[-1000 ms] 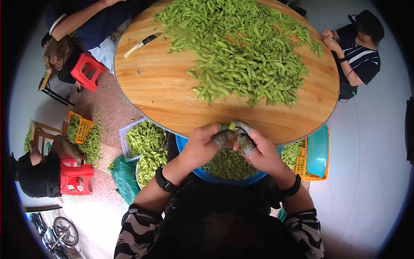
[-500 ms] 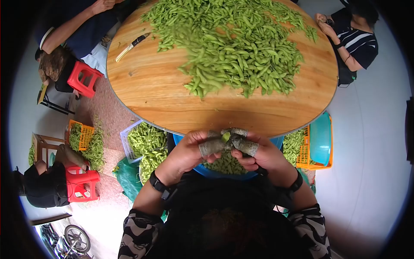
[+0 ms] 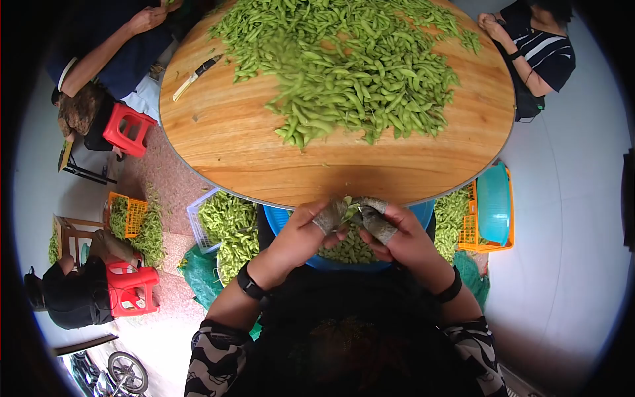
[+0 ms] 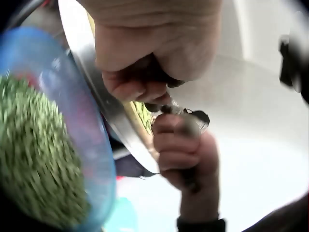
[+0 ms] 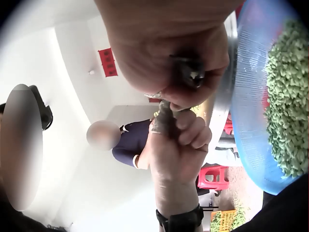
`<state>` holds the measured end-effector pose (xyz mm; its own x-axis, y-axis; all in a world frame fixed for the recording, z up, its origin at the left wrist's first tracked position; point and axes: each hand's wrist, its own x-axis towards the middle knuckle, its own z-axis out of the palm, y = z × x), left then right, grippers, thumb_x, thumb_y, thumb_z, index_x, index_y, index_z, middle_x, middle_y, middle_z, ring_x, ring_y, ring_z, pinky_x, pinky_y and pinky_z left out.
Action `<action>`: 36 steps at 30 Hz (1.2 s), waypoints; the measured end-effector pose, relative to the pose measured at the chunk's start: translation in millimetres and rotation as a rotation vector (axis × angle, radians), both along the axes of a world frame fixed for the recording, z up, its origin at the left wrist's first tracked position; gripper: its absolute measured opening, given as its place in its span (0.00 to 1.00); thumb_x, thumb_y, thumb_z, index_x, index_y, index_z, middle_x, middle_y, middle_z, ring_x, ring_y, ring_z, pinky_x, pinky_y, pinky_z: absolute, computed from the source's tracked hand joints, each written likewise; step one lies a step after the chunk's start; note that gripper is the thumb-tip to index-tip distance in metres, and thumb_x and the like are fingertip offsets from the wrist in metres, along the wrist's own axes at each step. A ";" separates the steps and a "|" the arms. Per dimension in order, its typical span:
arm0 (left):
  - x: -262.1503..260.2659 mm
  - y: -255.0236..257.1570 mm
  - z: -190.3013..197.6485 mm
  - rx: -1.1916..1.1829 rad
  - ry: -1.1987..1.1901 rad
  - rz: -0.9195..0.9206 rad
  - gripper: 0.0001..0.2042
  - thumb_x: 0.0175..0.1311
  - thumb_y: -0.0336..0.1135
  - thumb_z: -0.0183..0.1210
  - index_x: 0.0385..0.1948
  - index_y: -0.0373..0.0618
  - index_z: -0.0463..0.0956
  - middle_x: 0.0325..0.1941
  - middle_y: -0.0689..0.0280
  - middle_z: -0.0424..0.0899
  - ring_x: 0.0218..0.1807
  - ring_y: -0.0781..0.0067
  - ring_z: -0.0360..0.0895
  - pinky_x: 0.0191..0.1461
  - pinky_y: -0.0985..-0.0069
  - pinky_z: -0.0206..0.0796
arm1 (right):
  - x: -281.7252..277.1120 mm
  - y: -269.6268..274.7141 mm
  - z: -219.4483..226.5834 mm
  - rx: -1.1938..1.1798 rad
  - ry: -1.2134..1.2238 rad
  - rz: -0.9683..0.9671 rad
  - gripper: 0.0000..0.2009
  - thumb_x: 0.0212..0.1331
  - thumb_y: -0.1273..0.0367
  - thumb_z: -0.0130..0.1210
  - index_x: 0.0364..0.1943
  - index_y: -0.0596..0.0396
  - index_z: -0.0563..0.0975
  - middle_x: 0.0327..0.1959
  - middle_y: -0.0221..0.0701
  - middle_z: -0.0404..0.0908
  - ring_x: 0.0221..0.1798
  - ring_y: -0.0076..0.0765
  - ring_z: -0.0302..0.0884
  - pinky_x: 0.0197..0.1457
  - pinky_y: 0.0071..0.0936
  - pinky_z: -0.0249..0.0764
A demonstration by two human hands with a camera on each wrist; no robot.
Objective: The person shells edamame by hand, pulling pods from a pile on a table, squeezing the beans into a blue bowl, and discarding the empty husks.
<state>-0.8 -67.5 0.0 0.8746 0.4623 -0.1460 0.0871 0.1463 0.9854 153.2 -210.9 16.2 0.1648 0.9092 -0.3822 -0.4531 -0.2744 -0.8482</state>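
Observation:
Both hands meet over the blue basin [image 3: 423, 213], just in front of the table's near edge. Grey wrapping covers several fingertips. My left hand [image 3: 294, 235] pinches a green soybean pod [image 3: 346, 206] between thumb and forefinger. Close against it, my right hand [image 3: 413, 238] has its wrapped thumb and forefinger at the pod. In the right wrist view, its curled fingers hold a small dark tool [image 5: 193, 75] with a shiny end; its kind I cannot tell. Shelled-looking green pieces [image 5: 294, 106] fill the basin below the hands.
A large pile of pods [image 3: 357, 73] covers the far part of the round wooden table [image 3: 225, 152]. A knife [image 3: 197, 77] lies at its left. Pod-filled crates, a white one [image 3: 204, 221] and an orange one [image 3: 468, 228], flank the basin. Other people sit or stand around.
The head view has shifted, so the table sits slightly higher and further left. Both hands stay together over the basin; the fingers have turned around the pod, which now shows more clearly.

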 end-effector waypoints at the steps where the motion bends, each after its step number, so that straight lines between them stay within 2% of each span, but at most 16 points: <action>1: -0.5 0.4 2.6 -0.400 0.038 -0.033 0.08 0.70 0.34 0.51 0.33 0.41 0.74 0.26 0.67 0.75 0.28 0.78 0.73 0.31 0.80 0.65 | 1.4 -1.2 0.7 -0.005 0.285 -0.025 0.14 0.62 0.75 0.52 0.52 0.53 0.74 0.29 0.24 0.77 0.22 0.15 0.67 0.24 0.16 0.64; 2: -0.5 0.0 1.8 -0.400 0.039 -0.034 0.08 0.70 0.34 0.51 0.33 0.41 0.74 0.26 0.67 0.75 0.28 0.78 0.73 0.31 0.80 0.65 | 2.1 0.1 -4.1 -0.005 0.286 -0.026 0.14 0.62 0.75 0.52 0.52 0.53 0.74 0.29 0.24 0.77 0.22 0.15 0.67 0.24 0.16 0.64; 4: -1.4 -1.9 0.2 0.104 0.132 -0.136 0.05 0.69 0.30 0.51 0.37 0.39 0.74 0.30 0.66 0.77 0.32 0.78 0.73 0.36 0.80 0.67 | 2.3 4.8 -16.4 0.242 -0.675 -0.135 0.13 0.63 0.73 0.53 0.52 0.53 0.75 0.31 0.24 0.77 0.28 0.18 0.71 0.31 0.18 0.69; 5: -0.4 -4.2 -0.5 0.106 0.130 -0.137 0.05 0.69 0.30 0.51 0.37 0.39 0.74 0.30 0.66 0.77 0.32 0.78 0.73 0.36 0.80 0.67 | 2.5 6.6 -16.6 0.276 -0.851 -0.164 0.14 0.57 0.71 0.58 0.49 0.55 0.75 0.32 0.29 0.78 0.31 0.30 0.75 0.37 0.25 0.72; 6: 1.1 -7.6 -1.1 0.349 0.062 -0.165 0.03 0.64 0.27 0.52 0.35 0.37 0.73 0.29 0.61 0.76 0.31 0.71 0.73 0.36 0.75 0.67 | 6.1 8.9 -15.9 0.281 -0.854 -0.163 0.14 0.57 0.71 0.58 0.49 0.55 0.75 0.32 0.29 0.78 0.31 0.30 0.75 0.37 0.25 0.72; 7: 1.3 -9.9 -1.8 0.591 -0.007 -0.188 0.03 0.59 0.24 0.53 0.32 0.35 0.71 0.28 0.55 0.75 0.31 0.64 0.74 0.37 0.70 0.67 | 10.5 11.6 -15.0 0.293 -1.085 -0.052 0.17 0.52 0.71 0.60 0.47 0.57 0.75 0.32 0.34 0.79 0.32 0.38 0.76 0.38 0.29 0.73; 8: -0.4 -9.2 -4.4 0.596 -0.011 -0.180 0.03 0.59 0.24 0.53 0.32 0.35 0.71 0.28 0.55 0.75 0.31 0.64 0.74 0.37 0.70 0.67 | 13.4 14.4 -14.4 0.304 -1.314 0.065 0.19 0.47 0.70 0.63 0.46 0.58 0.76 0.33 0.38 0.79 0.33 0.47 0.76 0.39 0.32 0.73; 9: -2.6 -7.5 -7.1 0.506 0.012 -0.192 0.03 0.58 0.22 0.52 0.33 0.36 0.71 0.29 0.54 0.76 0.33 0.62 0.74 0.38 0.69 0.67 | 10.8 15.8 -14.5 0.221 -1.323 0.098 0.22 0.38 0.68 0.65 0.41 0.61 0.75 0.33 0.44 0.77 0.36 0.55 0.76 0.41 0.39 0.74; 14: -12.8 -9.7 -1.8 0.246 0.022 -0.111 0.09 0.54 0.19 0.49 0.35 0.37 0.73 0.30 0.52 0.77 0.34 0.57 0.76 0.39 0.68 0.67 | -19.3 14.6 -8.6 0.095 -1.463 0.085 0.19 0.38 0.66 0.65 0.36 0.60 0.74 0.30 0.42 0.77 0.37 0.53 0.77 0.39 0.43 0.74; 16: -21.1 -7.7 0.2 0.405 0.156 -0.164 0.06 0.63 0.23 0.52 0.38 0.38 0.76 0.33 0.66 0.80 0.36 0.77 0.73 0.41 0.76 0.67 | -26.4 13.6 -6.9 0.047 -1.482 0.073 0.19 0.38 0.66 0.65 0.36 0.59 0.74 0.32 0.42 0.78 0.36 0.53 0.77 0.38 0.42 0.75; 19: -27.6 -7.1 -4.2 0.334 0.170 -0.155 0.05 0.63 0.24 0.52 0.38 0.38 0.76 0.31 0.65 0.79 0.35 0.76 0.74 0.41 0.76 0.67 | -17.4 13.7 -12.1 0.255 -1.444 0.083 0.16 0.39 0.68 0.63 0.33 0.61 0.73 0.27 0.42 0.76 0.32 0.51 0.78 0.34 0.41 0.76; 23: -22.3 -10.8 -2.1 0.327 0.078 -0.139 0.05 0.63 0.24 0.53 0.37 0.38 0.76 0.31 0.60 0.80 0.34 0.76 0.74 0.39 0.75 0.67 | -17.6 16.4 -11.2 0.208 -1.445 0.153 0.16 0.39 0.69 0.61 0.34 0.61 0.72 0.30 0.42 0.76 0.34 0.52 0.78 0.36 0.41 0.75; 25: -16.9 -8.5 0.8 0.602 0.034 -0.112 0.04 0.62 0.24 0.54 0.36 0.38 0.76 0.31 0.55 0.79 0.32 0.74 0.75 0.38 0.75 0.68 | -23.5 20.7 -8.4 0.114 -1.497 0.102 0.16 0.39 0.71 0.60 0.35 0.62 0.71 0.32 0.44 0.76 0.34 0.55 0.77 0.35 0.42 0.75; 31: -27.3 -6.3 -1.2 0.571 0.097 -0.025 0.03 0.59 0.26 0.59 0.31 0.37 0.77 0.26 0.55 0.79 0.27 0.62 0.77 0.33 0.73 0.69 | -15.0 6.8 -9.4 0.123 -1.354 0.099 0.18 0.40 0.71 0.60 0.40 0.61 0.73 0.34 0.44 0.76 0.34 0.53 0.77 0.35 0.41 0.76; 34: -37.1 -2.1 -5.5 0.720 0.219 0.048 0.03 0.54 0.24 0.59 0.29 0.38 0.76 0.25 0.52 0.78 0.29 0.48 0.77 0.31 0.65 0.69 | -22.3 1.6 -12.1 0.304 -1.398 0.000 0.17 0.43 0.72 0.60 0.41 0.59 0.75 0.36 0.43 0.76 0.35 0.53 0.78 0.35 0.41 0.76; 36: -37.9 -0.9 -9.2 0.695 0.192 0.102 0.03 0.53 0.25 0.60 0.28 0.38 0.76 0.25 0.52 0.77 0.29 0.48 0.77 0.30 0.64 0.69 | -27.9 -3.1 -4.8 0.230 -1.456 0.021 0.16 0.45 0.72 0.60 0.43 0.58 0.76 0.37 0.44 0.77 0.38 0.54 0.78 0.38 0.39 0.76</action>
